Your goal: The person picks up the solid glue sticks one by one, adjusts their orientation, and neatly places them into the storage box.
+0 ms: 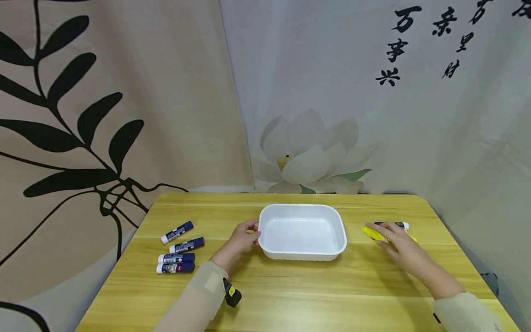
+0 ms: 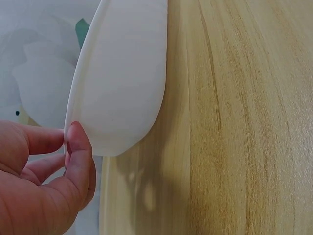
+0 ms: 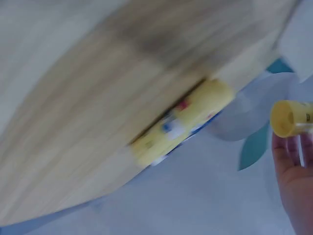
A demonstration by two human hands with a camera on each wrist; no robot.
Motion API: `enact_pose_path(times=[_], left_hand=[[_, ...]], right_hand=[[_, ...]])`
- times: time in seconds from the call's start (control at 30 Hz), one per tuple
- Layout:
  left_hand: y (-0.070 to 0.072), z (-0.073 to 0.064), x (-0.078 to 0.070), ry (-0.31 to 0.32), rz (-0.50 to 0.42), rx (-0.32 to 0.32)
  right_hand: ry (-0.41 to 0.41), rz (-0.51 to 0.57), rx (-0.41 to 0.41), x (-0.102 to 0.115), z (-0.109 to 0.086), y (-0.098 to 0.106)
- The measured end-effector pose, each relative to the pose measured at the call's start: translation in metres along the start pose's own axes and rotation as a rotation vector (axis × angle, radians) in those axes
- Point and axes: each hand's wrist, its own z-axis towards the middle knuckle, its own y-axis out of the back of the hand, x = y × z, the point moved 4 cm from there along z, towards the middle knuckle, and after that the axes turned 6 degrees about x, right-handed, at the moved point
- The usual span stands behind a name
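Note:
A white rectangular plastic tray (image 1: 303, 230) sits mid-table with bare inside. At its left end my left hand (image 1: 239, 240) pinches the rim, thumb and fingertips on either side of the wall in the left wrist view. Over the table's right side, my right hand (image 1: 399, 246) holds a yellow glue stick (image 1: 373, 233) by the fingertips; its round end faces left in the right wrist view. A second yellow glue stick (image 3: 183, 122) lies on the table there. Close behind is a dark blue glue stick (image 1: 402, 225) with a white end, partly hidden by the hand.
Several dark blue glue sticks with white ends lie on the table's left side; the nearest is this glue stick (image 1: 176, 268). The wooden table (image 1: 290, 295) ends at a printed curtain (image 1: 315, 92) behind. A small black device (image 1: 232, 294) is on the left wrist.

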Motion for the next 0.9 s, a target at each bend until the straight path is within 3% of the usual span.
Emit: enact_pose_path(times=[0.43,0.7,0.9], left_hand=[[0.0,0.002,0.001,-0.014,0.017,0.012],[-0.001,-0.021,-0.025,-0.016,0.015,0.042],[0.001,-0.004,-0.006,-0.009,0.001,0.037]], right_hand=[[-0.152,0.265,-0.029,0.026,0.046,-0.014],[-0.46,0.568,0.051,0.031,0.068,-0.022],[-0.641,0.821,0.12,0.041,0.083,-0.037]])
